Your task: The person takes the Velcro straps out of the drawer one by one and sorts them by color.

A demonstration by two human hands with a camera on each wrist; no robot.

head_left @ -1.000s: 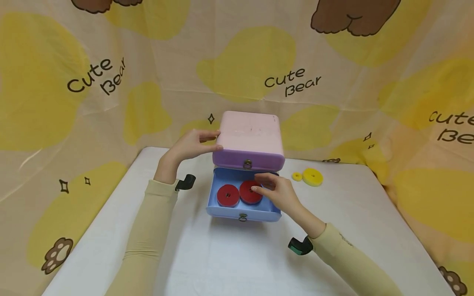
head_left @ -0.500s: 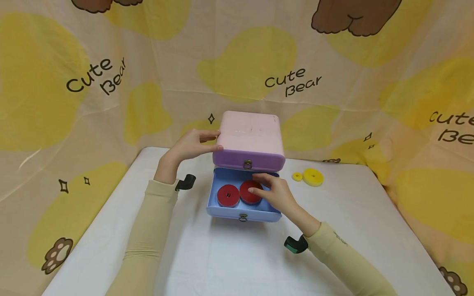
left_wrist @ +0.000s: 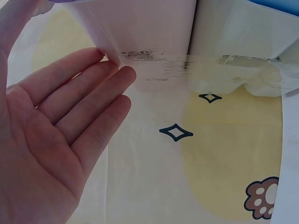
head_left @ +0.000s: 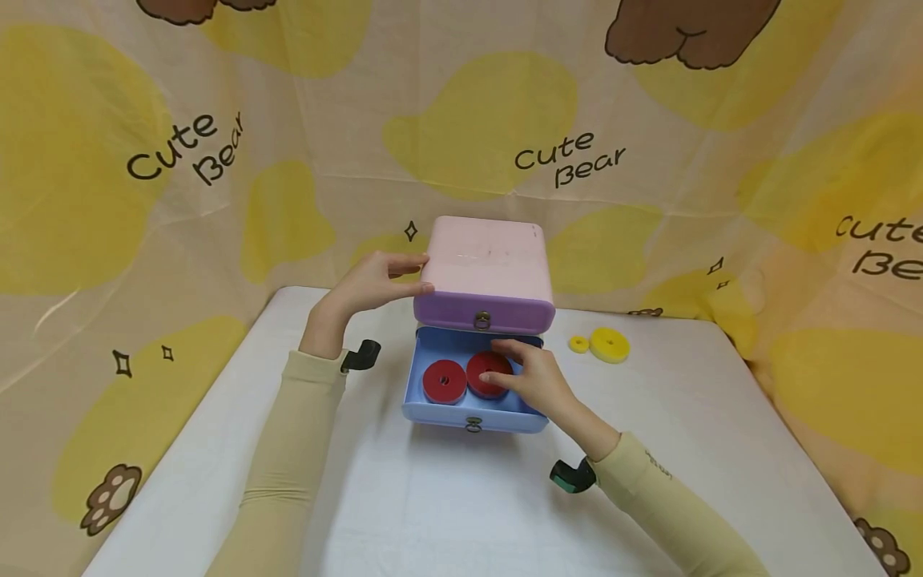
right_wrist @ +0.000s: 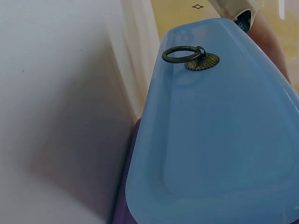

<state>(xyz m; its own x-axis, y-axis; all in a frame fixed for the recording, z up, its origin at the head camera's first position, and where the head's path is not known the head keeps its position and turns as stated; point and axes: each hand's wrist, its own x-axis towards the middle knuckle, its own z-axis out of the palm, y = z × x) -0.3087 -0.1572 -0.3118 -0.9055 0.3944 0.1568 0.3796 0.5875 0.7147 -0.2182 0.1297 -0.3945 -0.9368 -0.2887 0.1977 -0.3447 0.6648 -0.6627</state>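
A two-tier drawer box with a pale pink top point(head_left: 490, 256) stands at the back of the table. Its purple upper drawer point(head_left: 461, 310) is closed, and the blue lower drawer point(head_left: 433, 413) is pulled out. Two red discs with centre holes lie inside: a left disc point(head_left: 436, 389) and a right disc point(head_left: 479, 364). My right hand point(head_left: 544, 383) reaches over the right disc, thumb above it and fingers apart near its far edge; contact is unclear. My left hand point(head_left: 371, 282) rests its fingertips on the box's left side, fingers extended in the left wrist view.
A small yellow ring point(head_left: 578, 344) and a larger yellow disc point(head_left: 609, 345) lie right of the box on the white table point(head_left: 447, 505). A patterned cloth point(head_left: 346, 144) hangs behind. A brass ring pull point(right_wrist: 182, 55) sticks out from the blue drawer front.
My right hand has shifted slightly left, bringing the thumb further over the right red disc. The left hand, drawers and discs stay where they were.
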